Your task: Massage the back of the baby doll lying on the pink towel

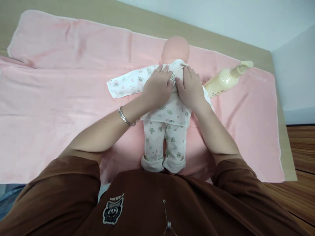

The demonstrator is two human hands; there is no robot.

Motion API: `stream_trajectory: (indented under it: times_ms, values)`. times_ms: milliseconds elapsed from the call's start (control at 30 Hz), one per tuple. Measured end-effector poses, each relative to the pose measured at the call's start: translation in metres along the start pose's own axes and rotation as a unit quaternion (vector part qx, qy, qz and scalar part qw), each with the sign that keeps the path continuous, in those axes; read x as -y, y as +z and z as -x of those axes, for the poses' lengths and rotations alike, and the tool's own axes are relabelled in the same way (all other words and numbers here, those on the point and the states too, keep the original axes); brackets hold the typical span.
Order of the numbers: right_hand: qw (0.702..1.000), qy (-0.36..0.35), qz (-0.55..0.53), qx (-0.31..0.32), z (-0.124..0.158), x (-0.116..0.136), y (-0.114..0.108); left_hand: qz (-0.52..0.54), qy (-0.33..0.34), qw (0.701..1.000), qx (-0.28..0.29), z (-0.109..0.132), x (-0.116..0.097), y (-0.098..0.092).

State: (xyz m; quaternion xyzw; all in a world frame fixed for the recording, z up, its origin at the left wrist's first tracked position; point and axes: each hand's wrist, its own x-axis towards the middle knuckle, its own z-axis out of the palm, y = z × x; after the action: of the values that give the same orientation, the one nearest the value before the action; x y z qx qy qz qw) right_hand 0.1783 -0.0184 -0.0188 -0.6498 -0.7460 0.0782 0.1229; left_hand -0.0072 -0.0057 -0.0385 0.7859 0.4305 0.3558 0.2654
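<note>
As the doll (176, 49) lies on the pink blanket (61, 114), its printed shirt (169, 111) bunched near the neck, left hand (158, 87) and right hand (191, 88) rest curved on the fabric, whether pinching I cannot tell, apparently arranging it, the next move seemingly calling for gentle smoothing.

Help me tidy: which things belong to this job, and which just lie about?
In use:
- pink bald doll
- white printed fabric top, under left hand and right hand
- white printed fabric trousers
- pink fabric sheet beneath

Apparently lying about:
- pale yellow rounded pump bottle, not held
</note>
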Motion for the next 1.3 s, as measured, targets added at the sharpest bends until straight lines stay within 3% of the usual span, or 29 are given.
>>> stream_trajectory:
  times_ms: [167,267,400,567,667,833,967,1067,1200,1300]
  values:
    - [0.999,-0.022,0.010,-0.041,0.033,0.031,0.010,0.006,-0.008,1.000,0.004,-0.022,0.022,-0.009]
    - [0.998,-0.017,-0.021,-0.051,0.039,0.042,0.012,-0.007,-0.037,0.999,-0.008,-0.027,0.029,-0.008]
    - [0.998,-0.003,-0.063,-0.028,0.018,0.025,0.007,-0.030,-0.056,0.998,-0.022,-0.016,0.022,0.001]
    - [0.996,0.025,-0.084,0.000,-0.012,-0.005,-0.003,-0.041,-0.003,0.999,0.002,0.011,-0.006,0.009]
    - [0.998,0.021,-0.057,0.004,-0.013,-0.007,-0.005,-0.027,0.007,0.999,0.016,0.009,-0.008,0.006]
    - [0.999,-0.028,0.028,0.020,0.019,0.025,-0.008,0.011,-0.042,0.999,0.007,-0.018,0.011,-0.012]
    - [0.996,-0.060,0.034,0.048,0.041,0.049,-0.017,0.043,-0.082,0.995,0.037,-0.030,0.018,-0.019]
    - [0.997,-0.043,-0.014,0.063,0.039,0.053,-0.028,0.039,-0.086,0.995,0.035,-0.030,0.025,-0.012]
    - [0.996,0.030,-0.040,0.078,0.022,0.047,-0.031,0.002,-0.122,0.993,0.003,-0.029,0.029,-0.002]
    - [0.997,0.058,-0.040,0.030,0.009,0.038,-0.023,-0.041,-0.122,0.992,0.016,-0.025,0.018,-0.007]
